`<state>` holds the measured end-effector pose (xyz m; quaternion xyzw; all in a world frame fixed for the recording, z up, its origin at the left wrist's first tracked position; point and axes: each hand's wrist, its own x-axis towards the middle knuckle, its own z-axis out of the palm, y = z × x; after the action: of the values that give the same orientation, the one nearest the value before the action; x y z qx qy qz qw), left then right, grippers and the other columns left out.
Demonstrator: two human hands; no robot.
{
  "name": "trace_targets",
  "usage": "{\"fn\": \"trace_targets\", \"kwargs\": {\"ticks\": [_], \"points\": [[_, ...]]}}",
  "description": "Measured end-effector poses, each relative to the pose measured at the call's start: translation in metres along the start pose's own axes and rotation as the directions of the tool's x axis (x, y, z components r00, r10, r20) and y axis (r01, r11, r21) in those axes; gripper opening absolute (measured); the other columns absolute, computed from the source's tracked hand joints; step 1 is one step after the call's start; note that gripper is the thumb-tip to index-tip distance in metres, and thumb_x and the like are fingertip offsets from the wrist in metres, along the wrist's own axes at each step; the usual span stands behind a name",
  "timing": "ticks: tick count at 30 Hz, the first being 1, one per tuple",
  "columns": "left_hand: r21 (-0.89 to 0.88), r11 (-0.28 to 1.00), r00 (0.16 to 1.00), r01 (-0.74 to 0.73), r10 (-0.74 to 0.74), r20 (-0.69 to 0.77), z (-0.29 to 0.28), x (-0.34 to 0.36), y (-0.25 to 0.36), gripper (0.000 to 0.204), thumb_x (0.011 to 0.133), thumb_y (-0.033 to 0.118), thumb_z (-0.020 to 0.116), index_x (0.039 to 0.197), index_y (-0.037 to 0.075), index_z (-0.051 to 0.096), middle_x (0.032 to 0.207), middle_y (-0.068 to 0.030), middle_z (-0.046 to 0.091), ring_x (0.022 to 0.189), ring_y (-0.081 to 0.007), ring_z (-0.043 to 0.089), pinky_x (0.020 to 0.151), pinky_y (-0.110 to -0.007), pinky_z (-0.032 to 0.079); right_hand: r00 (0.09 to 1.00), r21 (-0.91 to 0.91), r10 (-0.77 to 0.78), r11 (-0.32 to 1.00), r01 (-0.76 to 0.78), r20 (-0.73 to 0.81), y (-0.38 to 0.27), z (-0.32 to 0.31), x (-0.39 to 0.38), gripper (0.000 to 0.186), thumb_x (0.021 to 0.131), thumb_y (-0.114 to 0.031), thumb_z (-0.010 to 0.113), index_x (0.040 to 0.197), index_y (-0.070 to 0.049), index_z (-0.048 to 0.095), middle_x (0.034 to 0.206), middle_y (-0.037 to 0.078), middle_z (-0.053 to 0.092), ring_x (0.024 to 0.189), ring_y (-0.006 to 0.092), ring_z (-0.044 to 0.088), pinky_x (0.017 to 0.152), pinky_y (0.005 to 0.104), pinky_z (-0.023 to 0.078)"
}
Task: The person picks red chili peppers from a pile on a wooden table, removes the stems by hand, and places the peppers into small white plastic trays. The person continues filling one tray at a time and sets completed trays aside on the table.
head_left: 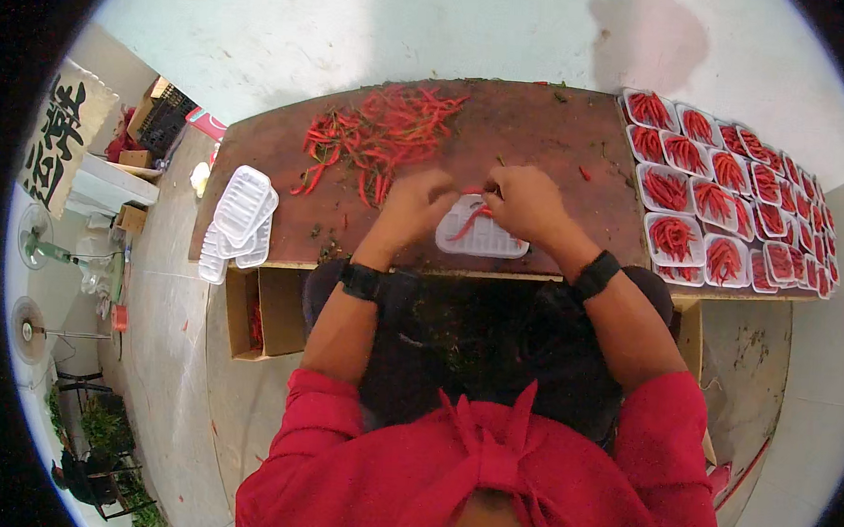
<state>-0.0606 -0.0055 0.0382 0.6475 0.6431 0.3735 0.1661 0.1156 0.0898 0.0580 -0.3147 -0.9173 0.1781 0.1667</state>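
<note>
A clear plastic tray (492, 245) lies at the table's front edge, with a few red chilies (465, 230) in it. Over its right side, my right hand (527, 198) is closed in a pinch; a red chili (472, 190) shows at its fingertips and a bit of green stem above them. My left hand (415, 205) hovers left of the tray, near the front of the loose chili pile (381, 125). Motion smears its fingers, so what they hold, if anything, does not show.
Empty clear trays (245, 209) are stacked at the table's left end. Many filled chili trays (668, 189) cover the right end, some stacked. A cardboard box (277, 309) stands under the table's left side. A single chili (585, 174) and scraps lie on the brown tabletop (541, 127).
</note>
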Motion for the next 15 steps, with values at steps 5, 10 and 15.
{"fn": "trace_targets", "kwargs": {"ticks": [5,10,15], "points": [[0.167,0.982,0.996,-0.083,0.088,-0.018,0.000,-0.001,-0.001,0.015,0.079,0.013,0.064,0.089,0.002,0.063,0.083,-0.0131,0.064,0.077,-0.0267,0.063,0.069,-0.033,0.048,0.999,0.043,0.031,0.999,-0.032,0.023,0.001,0.007,0.000,0.016,0.074,-0.018,0.062,0.082,-0.005,0.067,0.078,0.016,0.065,0.075,0.0339,0.063,0.069,0.0429,0.049],[0.248,0.966,0.983,-0.073,0.112,-0.146,0.005,-0.001,0.000,0.009,0.076,0.014,0.061,0.078,0.006,0.057,0.075,-0.0139,0.060,0.073,-0.0353,0.058,0.063,-0.043,0.046,1.000,0.118,0.005,0.993,-0.005,0.006,0.000,0.011,0.004,0.017,0.073,-0.017,0.062,0.079,-0.002,0.066,0.076,0.018,0.064,0.075,0.0349,0.062,0.069,0.0432,0.048],[0.339,0.941,0.965,0.011,0.078,-0.249,0.008,0.000,0.008,0.012,0.074,0.015,0.063,0.077,0.006,0.056,0.074,-0.0142,0.060,0.071,-0.0348,0.059,0.062,-0.043,0.046,1.000,0.104,0.015,0.994,-0.013,-0.019,-0.006,0.015,0.010,0.017,0.073,-0.017,0.062,0.076,0.000,0.064,0.074,0.019,0.064,0.074,0.0357,0.061,0.068,0.0433,0.048]]}}
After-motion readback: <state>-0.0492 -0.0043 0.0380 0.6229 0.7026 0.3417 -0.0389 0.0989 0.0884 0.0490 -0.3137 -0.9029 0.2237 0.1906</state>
